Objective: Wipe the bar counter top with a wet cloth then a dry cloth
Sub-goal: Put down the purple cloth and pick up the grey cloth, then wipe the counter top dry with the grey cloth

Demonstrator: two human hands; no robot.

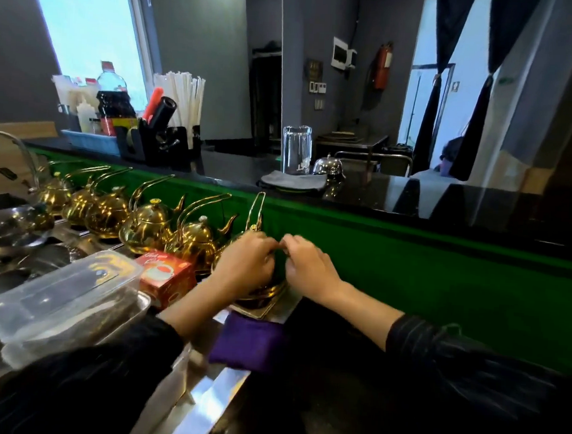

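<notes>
The black bar counter top runs across the view above a green front panel. A folded grey cloth lies on it under a clear glass jug. Lower down, a purple cloth lies on the steel worktop edge. My left hand and my right hand meet with curled fingers just above the nearest golden teapot. Between them they pinch what looks like a dark green cloth, which blends with the panel behind it.
A row of golden teapots lines the worktop to the left, with a red tea box and a clear plastic container. On the counter stand a silver bell, a black straw caddy and a tray of bottles.
</notes>
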